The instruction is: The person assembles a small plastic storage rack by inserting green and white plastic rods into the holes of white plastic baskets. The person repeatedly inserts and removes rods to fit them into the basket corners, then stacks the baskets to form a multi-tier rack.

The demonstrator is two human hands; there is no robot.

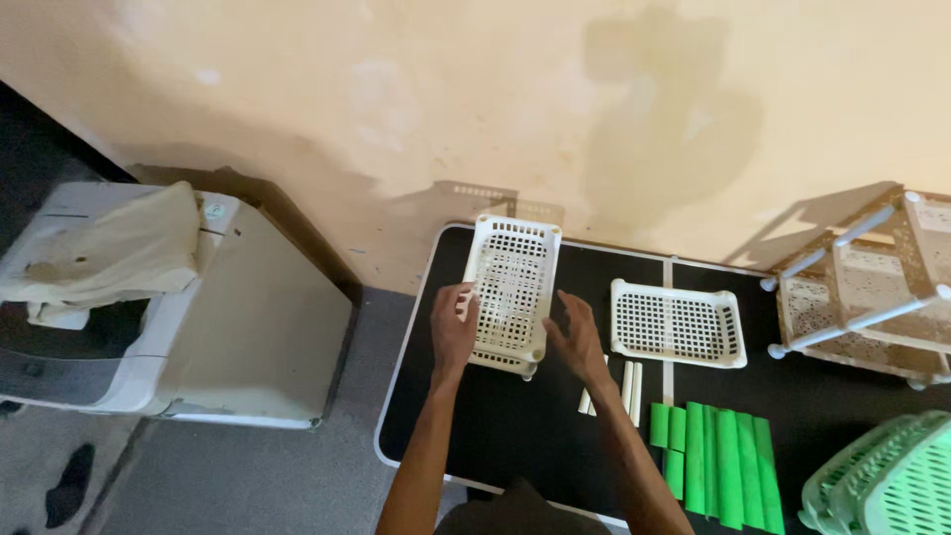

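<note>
My left hand [455, 327] grips the left edge of a white perforated plastic tray [511, 282] that stands tilted on the black table [495, 436]. At the tray's lower right corner, my right hand [577, 337] rests with fingers spread, touching or nearly touching it. A second white perforated tray [677, 323] lies flat just to the right. A few short white tubes [630, 391] lie under my right wrist. Several green tubes [718, 451] lie in a row near the table's front.
An assembled white rack [862, 292] lies on its side at the right. Green perforated trays [887, 481] are stacked at the bottom right. Left of the table stands a grey-white appliance [188, 327] with a cloth [109, 248] on it. A beige wall is behind.
</note>
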